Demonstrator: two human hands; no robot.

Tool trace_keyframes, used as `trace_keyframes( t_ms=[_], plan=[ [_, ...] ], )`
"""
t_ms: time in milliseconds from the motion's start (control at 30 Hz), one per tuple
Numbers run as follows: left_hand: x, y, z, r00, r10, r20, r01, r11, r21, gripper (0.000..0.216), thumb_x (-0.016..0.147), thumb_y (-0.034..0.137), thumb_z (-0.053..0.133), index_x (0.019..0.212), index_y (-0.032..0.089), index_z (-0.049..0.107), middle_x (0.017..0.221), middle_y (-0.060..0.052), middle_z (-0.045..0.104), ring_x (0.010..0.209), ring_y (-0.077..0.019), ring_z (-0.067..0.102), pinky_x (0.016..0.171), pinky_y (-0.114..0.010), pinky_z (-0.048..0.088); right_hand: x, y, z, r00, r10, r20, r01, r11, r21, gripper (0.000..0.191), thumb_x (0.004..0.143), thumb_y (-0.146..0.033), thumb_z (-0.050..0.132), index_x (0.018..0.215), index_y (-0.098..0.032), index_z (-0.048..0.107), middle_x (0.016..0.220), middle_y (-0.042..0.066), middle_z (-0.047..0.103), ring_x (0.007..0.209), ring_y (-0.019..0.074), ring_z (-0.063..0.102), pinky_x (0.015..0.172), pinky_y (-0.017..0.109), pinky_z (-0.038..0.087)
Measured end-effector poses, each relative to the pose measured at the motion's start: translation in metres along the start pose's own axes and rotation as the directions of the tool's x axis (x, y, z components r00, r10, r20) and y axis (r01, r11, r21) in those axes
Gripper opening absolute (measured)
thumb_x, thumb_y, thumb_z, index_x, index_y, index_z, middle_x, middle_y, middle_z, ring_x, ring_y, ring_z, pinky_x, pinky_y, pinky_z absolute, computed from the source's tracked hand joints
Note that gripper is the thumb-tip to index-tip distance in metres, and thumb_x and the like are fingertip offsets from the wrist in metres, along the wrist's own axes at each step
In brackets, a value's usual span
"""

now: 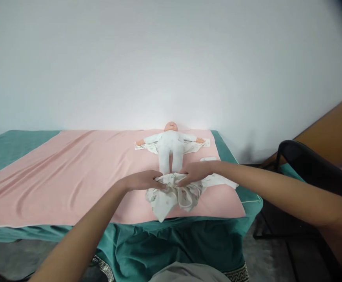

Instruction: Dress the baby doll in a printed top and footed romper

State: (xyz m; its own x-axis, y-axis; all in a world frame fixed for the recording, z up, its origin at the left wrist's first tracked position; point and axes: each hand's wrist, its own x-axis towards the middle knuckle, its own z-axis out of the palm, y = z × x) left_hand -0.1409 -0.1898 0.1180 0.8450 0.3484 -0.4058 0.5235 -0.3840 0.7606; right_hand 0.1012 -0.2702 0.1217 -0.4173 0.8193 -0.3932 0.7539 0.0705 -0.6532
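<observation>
A baby doll (171, 141) in white clothing lies on its back with arms spread, its head toward the wall. Under its arms is an opened white printed baby garment (191, 146). At the doll's feet, a bunched white printed baby garment (165, 201) hangs between my hands, probably pants, though its full shape is hidden by folds. My left hand (144, 180) grips its upper left edge. Its upper right edge is pinched by my right hand (196, 172). The doll's feet are hidden behind the cloth and fingers.
A pink sheet (79, 176) covers much of the green-draped table (24, 145). Another white cloth item (218, 180) lies right of the doll, partly behind my right arm. To the right stands a black chair (315, 156). A pale wall (159, 58) borders the far side.
</observation>
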Motion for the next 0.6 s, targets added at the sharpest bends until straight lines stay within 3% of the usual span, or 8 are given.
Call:
trace_keyframes(
  t_ms=[67,200,333,400,467,600],
  plan=[
    [-0.007,0.016,-0.017,0.999,0.006,-0.036,-0.005,0.999,0.034,0.03,0.068,0.046,0.073,0.087,0.022,0.073,0.083,-0.002,0.07,0.074,-0.022,0.063,0.061,-0.026,0.042,-0.007,-0.017,-0.019,0.999,-0.018,0.03,0.02,0.999,-0.048,0.045,0.068,-0.067,0.068,0.077,-0.023,0.071,0.079,0.003,0.068,0.068,0.0184,0.06,0.059,0.03,0.039],
    [-0.025,0.056,-0.054,0.952,0.046,-0.303,0.013,0.981,0.191,0.027,0.063,0.041,0.076,0.08,0.022,0.07,0.075,0.0,0.067,0.07,-0.0194,0.062,0.064,-0.025,0.043,-0.013,-0.053,-0.057,0.998,-0.066,-0.013,0.063,0.987,-0.149,0.046,0.07,-0.067,0.067,0.068,-0.02,0.068,0.069,0.001,0.064,0.062,0.0153,0.055,0.06,0.029,0.037],
    [-0.052,0.097,-0.089,0.967,0.051,-0.251,0.086,0.858,0.506,0.031,0.068,0.04,0.069,0.094,0.023,0.069,0.087,-0.001,0.068,0.079,-0.0201,0.061,0.071,-0.026,0.042,-0.008,-0.094,-0.088,0.971,-0.206,-0.122,0.191,0.974,-0.12,0.049,0.078,-0.068,0.058,0.079,-0.019,0.066,0.078,0.001,0.063,0.071,0.0144,0.056,0.063,0.026,0.039],
    [-0.067,0.112,-0.099,0.954,0.047,-0.297,0.141,0.802,0.58,0.027,0.069,0.038,0.065,0.091,0.023,0.068,0.085,-0.002,0.067,0.078,-0.0204,0.06,0.071,-0.027,0.041,-0.003,-0.115,-0.096,0.958,-0.254,-0.133,0.24,0.965,-0.109,0.049,0.08,-0.068,0.057,0.078,-0.019,0.062,0.076,0.0,0.059,0.067,0.0121,0.051,0.059,0.025,0.037],
    [-0.081,0.121,-0.104,0.924,0.057,-0.378,0.195,0.78,0.594,0.021,0.07,0.037,0.064,0.085,0.023,0.066,0.079,-0.002,0.064,0.075,-0.0199,0.058,0.068,-0.028,0.04,0.002,-0.133,-0.101,0.955,-0.27,-0.122,0.258,0.96,-0.104,0.048,0.079,-0.066,0.061,0.074,-0.019,0.057,0.071,-0.001,0.054,0.061,0.0097,0.045,0.054,0.024,0.033],
    [-0.115,0.115,-0.11,0.871,0.091,-0.482,0.188,0.846,0.499,0.026,0.069,0.042,0.068,0.082,0.02,0.064,0.076,0.0,0.06,0.077,-0.0197,0.058,0.07,-0.028,0.041,0.003,-0.154,-0.111,0.923,-0.339,-0.182,0.313,0.937,-0.157,0.046,0.073,-0.059,0.072,0.065,-0.018,0.051,0.064,-0.003,0.047,0.058,0.0083,0.042,0.053,0.023,0.031]
  ],
)
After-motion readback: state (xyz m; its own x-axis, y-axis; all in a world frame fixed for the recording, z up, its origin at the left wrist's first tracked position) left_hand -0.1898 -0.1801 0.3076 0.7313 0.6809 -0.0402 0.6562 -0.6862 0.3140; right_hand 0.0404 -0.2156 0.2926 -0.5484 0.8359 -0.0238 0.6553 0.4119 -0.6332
